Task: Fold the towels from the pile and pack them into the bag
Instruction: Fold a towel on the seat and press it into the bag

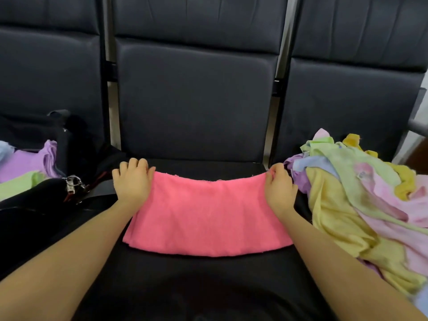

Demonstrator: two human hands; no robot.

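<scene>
On middle seat [196, 107]: pink towel [206, 214] lying flat, apparently folded once already. Left hand [133, 181] on far-left corner, fingers curled over edge; right hand [279, 189] pinches far-right corner. Pile [361, 193] on right seat, touching right hand's side: many towels unfolded, yellow, green, pink, lilac. Black bag [46, 135] on left seat, open, purple and green folded towels visible inside. Judgement: task partway; pink towel mid-fold, needs further fold, then packing; most of pile remains.
</scene>
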